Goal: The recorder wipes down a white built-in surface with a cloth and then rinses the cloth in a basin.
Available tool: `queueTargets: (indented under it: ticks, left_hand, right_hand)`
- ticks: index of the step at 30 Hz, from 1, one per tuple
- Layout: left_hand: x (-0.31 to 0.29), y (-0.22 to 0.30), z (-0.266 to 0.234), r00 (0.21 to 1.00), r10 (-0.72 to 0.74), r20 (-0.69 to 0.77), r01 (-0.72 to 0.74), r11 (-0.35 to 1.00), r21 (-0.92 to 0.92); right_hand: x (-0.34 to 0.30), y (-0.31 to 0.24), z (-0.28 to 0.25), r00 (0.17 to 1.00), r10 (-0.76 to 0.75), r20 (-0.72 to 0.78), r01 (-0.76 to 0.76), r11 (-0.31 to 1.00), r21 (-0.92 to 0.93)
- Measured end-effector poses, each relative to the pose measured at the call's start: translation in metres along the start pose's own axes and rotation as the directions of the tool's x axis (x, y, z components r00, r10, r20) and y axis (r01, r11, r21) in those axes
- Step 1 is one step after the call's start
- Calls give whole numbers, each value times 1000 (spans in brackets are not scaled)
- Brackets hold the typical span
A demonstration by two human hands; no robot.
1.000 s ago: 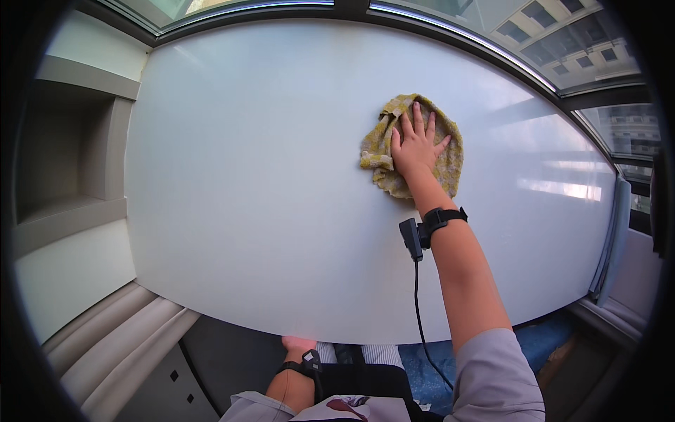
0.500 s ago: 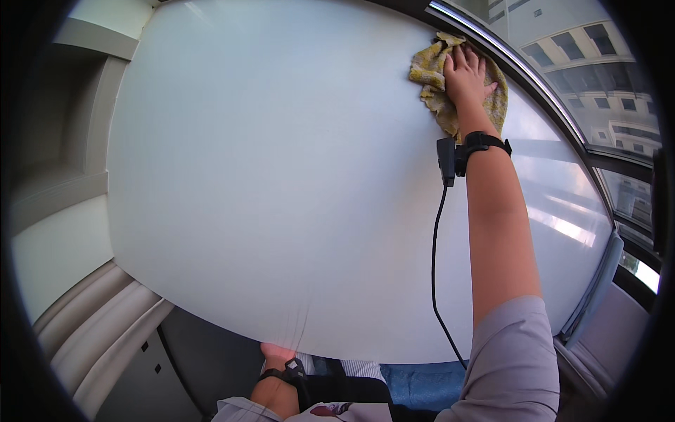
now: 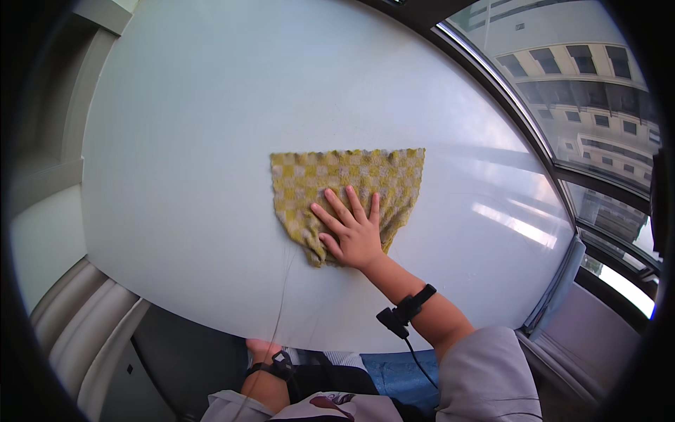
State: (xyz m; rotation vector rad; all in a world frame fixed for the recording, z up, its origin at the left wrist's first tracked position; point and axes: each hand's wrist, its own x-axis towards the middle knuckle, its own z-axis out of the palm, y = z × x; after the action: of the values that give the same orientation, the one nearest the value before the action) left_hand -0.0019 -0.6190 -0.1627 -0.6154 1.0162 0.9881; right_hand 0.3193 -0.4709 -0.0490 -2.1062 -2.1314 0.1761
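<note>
Flat on a yellow and grey checked cloth lies my right hand, fingers spread and pressing it against the white table. The cloth is spread out in the middle of the tabletop, its far edge fairly straight and its near part bunched around my palm. A black strap with a small device and cable sits round my right forearm. My left hand is at the near table edge, low in the view. Its fingers are hidden, so I cannot see whether it holds anything.
A window with a dark frame runs along the right side, a building beyond it. Beige folded curtain hangs at the lower left. A recessed wall frame borders the table's left side. Blue fabric shows below the near edge.
My right hand has come from the far right edge by the window toward me and left, bringing the cloth with it. The crumpled cloth is now spread wider. My left hand stays low.
</note>
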Motion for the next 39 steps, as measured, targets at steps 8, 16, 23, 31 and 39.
queueTargets:
  ticks: [8, 16, 23, 31, 39]
  left_hand:
    - [-4, 1, 6, 995, -44, -89, 36, 995, -91]
    - [1, -1, -14, 993, -22, 114, 37, 991, -127]
    - [-11, -1, -6, 998, 22, -53, -16, 995, 99]
    - [-12, 4, -27, 998, -59, -15, 60, 981, 182]
    - [25, 28, -69, 933, 0, 359, -345, 283, 895]
  right_hand:
    - [142, 98, -19, 871, 311, -381, -382, 915, -128]
    - [235, 226, -61, 854, 371, -365, -450, 879, -159]
    - [89, 320, -56, 666, 635, -393, -724, 677, -133]
    - [3, 267, -35, 693, 612, -381, -703, 690, -172]
    - [-96, 138, -14, 746, 560, -361, -631, 767, -113]
